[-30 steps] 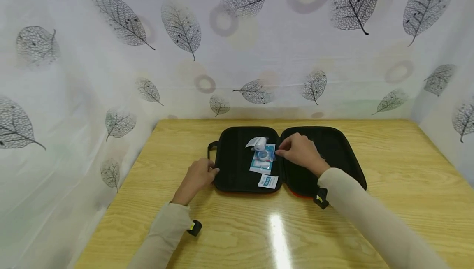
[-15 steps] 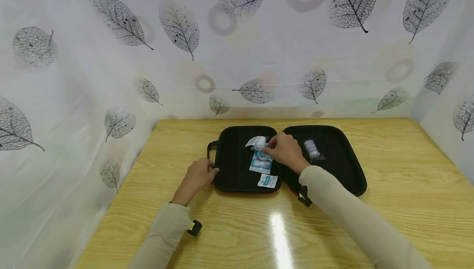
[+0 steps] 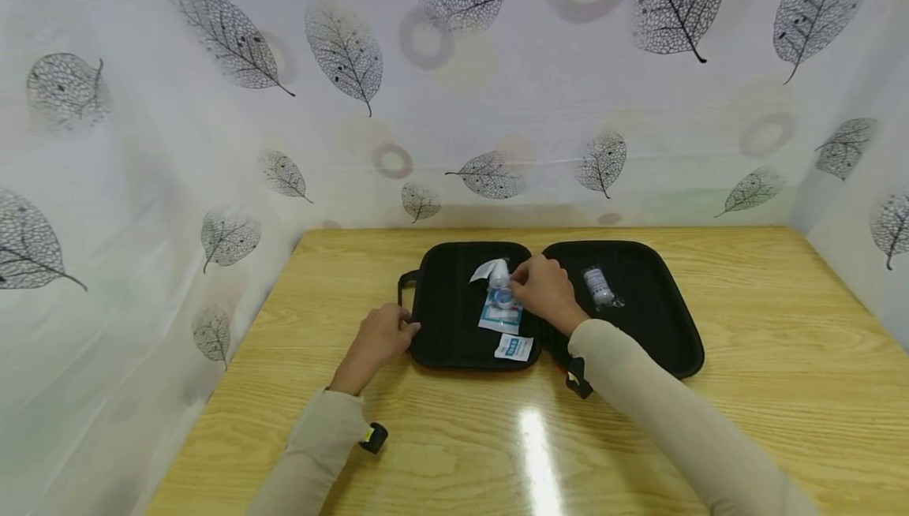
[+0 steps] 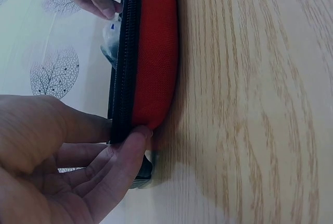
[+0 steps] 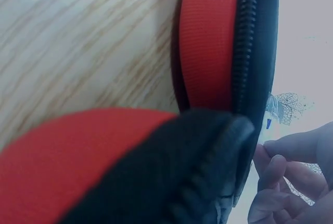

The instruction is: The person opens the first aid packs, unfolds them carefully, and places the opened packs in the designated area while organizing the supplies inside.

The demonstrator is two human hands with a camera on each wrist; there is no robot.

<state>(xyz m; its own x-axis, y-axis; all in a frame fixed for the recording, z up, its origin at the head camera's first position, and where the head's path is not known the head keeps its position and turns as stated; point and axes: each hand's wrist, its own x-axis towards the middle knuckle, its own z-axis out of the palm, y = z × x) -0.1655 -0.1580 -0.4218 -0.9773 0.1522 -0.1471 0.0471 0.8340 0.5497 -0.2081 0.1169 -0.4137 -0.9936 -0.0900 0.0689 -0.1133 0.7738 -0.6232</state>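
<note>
An unzipped case (image 3: 443, 319), black inside and red outside, lies spread flat. My left hand (image 3: 379, 340) pinches its left edge near the front corner; the left wrist view shows thumb and fingers on the red side and zip (image 4: 125, 73). Over the case's left half, my right hand (image 3: 548, 289) pinches the edge of a small clear plastic packet (image 3: 505, 297) with thumb and fingertips. This packet overlaps a flat blue-and-white packet (image 3: 500, 322). Just behind it sits a white roll (image 3: 500, 271) with a loose flap. A small white sachet (image 3: 514, 347) lies nearer the front.
In the case's right half lies a plastic-wrapped white roll (image 3: 599, 286). A black carry handle (image 3: 406, 279) sticks out on the left. The wooden table (image 3: 440, 437) ends at a leaf-patterned curtain (image 3: 454, 121) behind and at the sides.
My right hand has moved left from the hinge to the small packets, uncovering the wrapped roll in the right half. The white roll has tilted a little. My left hand stays on the edge.
</note>
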